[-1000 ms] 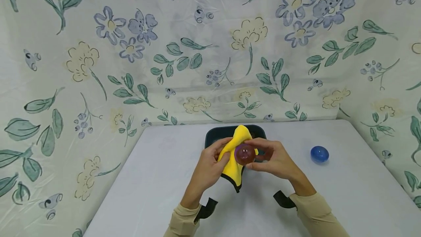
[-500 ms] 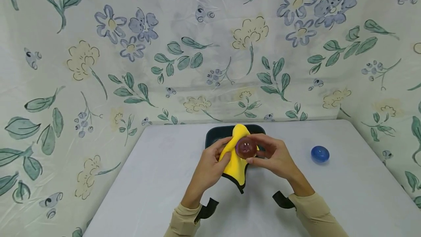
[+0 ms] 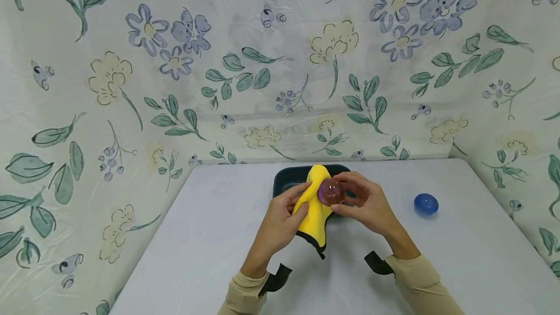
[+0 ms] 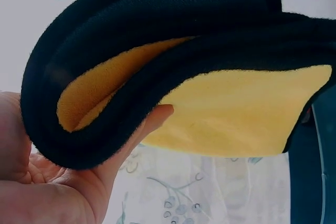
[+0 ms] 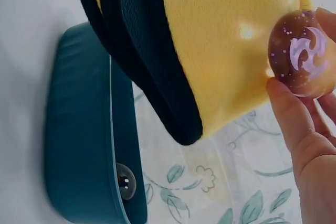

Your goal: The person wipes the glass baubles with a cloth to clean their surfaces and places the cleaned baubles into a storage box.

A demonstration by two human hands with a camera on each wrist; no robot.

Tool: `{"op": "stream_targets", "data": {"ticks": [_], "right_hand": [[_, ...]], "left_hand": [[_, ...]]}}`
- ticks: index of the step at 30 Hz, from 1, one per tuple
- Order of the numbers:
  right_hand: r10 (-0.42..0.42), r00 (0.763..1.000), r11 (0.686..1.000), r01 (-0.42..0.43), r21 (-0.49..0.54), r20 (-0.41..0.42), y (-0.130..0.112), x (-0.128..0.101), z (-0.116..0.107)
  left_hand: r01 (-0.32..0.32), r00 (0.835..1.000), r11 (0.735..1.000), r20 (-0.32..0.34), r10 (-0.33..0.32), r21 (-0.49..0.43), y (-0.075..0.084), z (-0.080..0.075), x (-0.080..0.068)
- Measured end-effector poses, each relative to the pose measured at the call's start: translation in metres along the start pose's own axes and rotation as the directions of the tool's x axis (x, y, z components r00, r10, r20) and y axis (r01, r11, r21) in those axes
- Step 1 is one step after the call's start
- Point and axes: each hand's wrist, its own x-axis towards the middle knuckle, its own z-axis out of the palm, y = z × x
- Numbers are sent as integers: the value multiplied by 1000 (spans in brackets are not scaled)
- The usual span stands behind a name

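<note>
My left hand (image 3: 280,215) grips a yellow cloth (image 3: 316,208) with a black edge, held up above the white table (image 3: 205,252). In the left wrist view the cloth (image 4: 220,103) lies folded over my fingers (image 4: 152,121). My right hand (image 3: 363,203) pinches a glossy purple-brown ball (image 3: 330,192) against the cloth. The right wrist view shows the ball (image 5: 302,53) with a pale swirl mark, touching the yellow cloth (image 5: 226,51). Both hands hover just in front of a dark teal tray (image 3: 288,179).
The teal tray (image 5: 79,129) holds a small clear ball (image 5: 125,181) by its rim. A blue ball (image 3: 426,204) lies on the table to the right. A floral sheet (image 3: 131,86) covers the walls behind and beside the table.
The purple-brown ball and the cloth have moved slightly up and away from me. The cloth has shifted against the ball as both hands work it.
</note>
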Motion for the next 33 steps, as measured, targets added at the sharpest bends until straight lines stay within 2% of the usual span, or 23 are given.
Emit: {"op": "stream_targets", "data": {"ticks": [6, 16, 27, 33], "right_hand": [[42, 999, 998, -41, -51, 15, 0, -1, -2], [46, 999, 980, -41, -194, 25, 4, -2, -3], [82, 994, 978, -65, -200, 76, 6, -3, -2], [93, 987, 983, -71, -168, 128, 3, -4, -1]], "left_hand": [[-17, 1000, 1000, -21, 17, 10, 1, 1, -1], [-34, 998, 999, -49, 36, 31, 4, 0, -3], [-61, 995, 998, -80, 63, 20, 7, 0, -4], [-76, 993, 997, -87, 77, 21, 6, -1, -2]]}}
